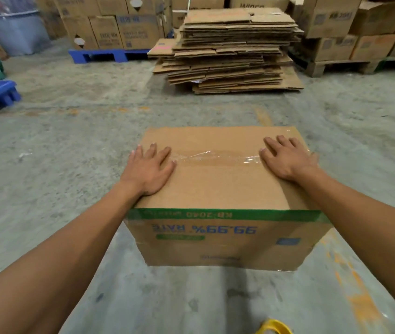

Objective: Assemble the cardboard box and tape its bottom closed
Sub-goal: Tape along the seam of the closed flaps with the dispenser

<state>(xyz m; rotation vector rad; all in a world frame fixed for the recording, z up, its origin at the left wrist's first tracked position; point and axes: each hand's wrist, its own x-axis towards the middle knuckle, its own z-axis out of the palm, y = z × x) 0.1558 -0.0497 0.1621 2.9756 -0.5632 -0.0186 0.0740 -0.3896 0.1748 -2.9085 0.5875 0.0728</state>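
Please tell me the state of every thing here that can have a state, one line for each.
box: assembled, upside down on the floor, flaps closed
tape: stuck along the seam, wrinkled
left hand: open, flat on the box
right hand: open, flat on the box
flat cartons: folded, stacked
yellow object: cut off by frame, state unclear

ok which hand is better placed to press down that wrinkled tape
Right hand, probably: its fingers rest beside the crinkled end of the tape. The left hand touches a smoother stretch.
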